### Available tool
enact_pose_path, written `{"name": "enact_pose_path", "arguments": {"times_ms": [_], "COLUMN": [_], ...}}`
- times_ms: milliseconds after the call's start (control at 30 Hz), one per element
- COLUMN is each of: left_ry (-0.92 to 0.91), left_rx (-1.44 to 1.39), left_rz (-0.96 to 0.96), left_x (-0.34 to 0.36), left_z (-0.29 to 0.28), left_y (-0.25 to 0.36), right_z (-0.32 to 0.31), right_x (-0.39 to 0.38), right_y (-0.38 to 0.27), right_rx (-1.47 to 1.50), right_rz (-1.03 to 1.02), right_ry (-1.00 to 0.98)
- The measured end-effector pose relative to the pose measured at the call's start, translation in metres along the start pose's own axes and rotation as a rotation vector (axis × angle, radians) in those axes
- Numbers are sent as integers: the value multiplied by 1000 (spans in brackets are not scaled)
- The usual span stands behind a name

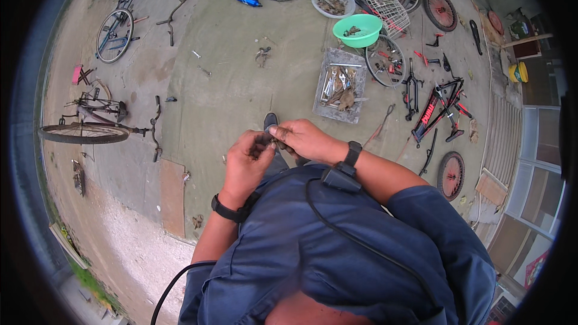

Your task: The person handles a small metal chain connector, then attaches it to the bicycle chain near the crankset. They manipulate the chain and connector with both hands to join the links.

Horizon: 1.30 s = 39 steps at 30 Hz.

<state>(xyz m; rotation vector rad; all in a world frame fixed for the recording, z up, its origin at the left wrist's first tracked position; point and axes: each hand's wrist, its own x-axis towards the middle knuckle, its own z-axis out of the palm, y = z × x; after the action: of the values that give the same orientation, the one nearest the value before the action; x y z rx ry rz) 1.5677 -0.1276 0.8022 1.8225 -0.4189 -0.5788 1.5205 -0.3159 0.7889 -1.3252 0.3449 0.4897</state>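
Observation:
My left hand [247, 155] and my right hand [306, 139] meet in front of my body, above my shoe [270, 120]. Between their pinched fingertips is a small dark metal part [274, 142], mostly hidden by the fingers and too small to name. Both hands have closed fingers with dark smudges on them. Ahead and to the right, a grey tray [317, 105] holds wrenches, other metal tools and a brown rag.
A green basin [371, 35] and a whitish basin [315, 6] with small parts stand beyond the tray. A black and red bicycle frame [435, 105] and red-rimmed wheels [451, 176] lie right. Left are an old bicycle [90, 132], a handlebar [174, 19] and a board [173, 198].

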Motion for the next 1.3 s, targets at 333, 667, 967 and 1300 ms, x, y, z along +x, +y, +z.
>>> {"name": "enact_pose_path", "arguments": {"times_ms": [333,667,967,1300], "left_ry": [-310,-386,-998,-1367], "left_rx": [436,173,235,306], "left_rz": [235,175,144,-1], "left_x": [214,259,140,55], "left_z": [-20,34,90,146], "left_y": [24,71,52,77], "right_z": [-51,-36,-10,23], "right_x": [9,-63,-122,-180], "right_y": [-16,35,55,106], "right_rx": [369,748,574,226], "right_rz": [-24,-184,-202,-440], "right_ry": [425,755,805,1148]}}
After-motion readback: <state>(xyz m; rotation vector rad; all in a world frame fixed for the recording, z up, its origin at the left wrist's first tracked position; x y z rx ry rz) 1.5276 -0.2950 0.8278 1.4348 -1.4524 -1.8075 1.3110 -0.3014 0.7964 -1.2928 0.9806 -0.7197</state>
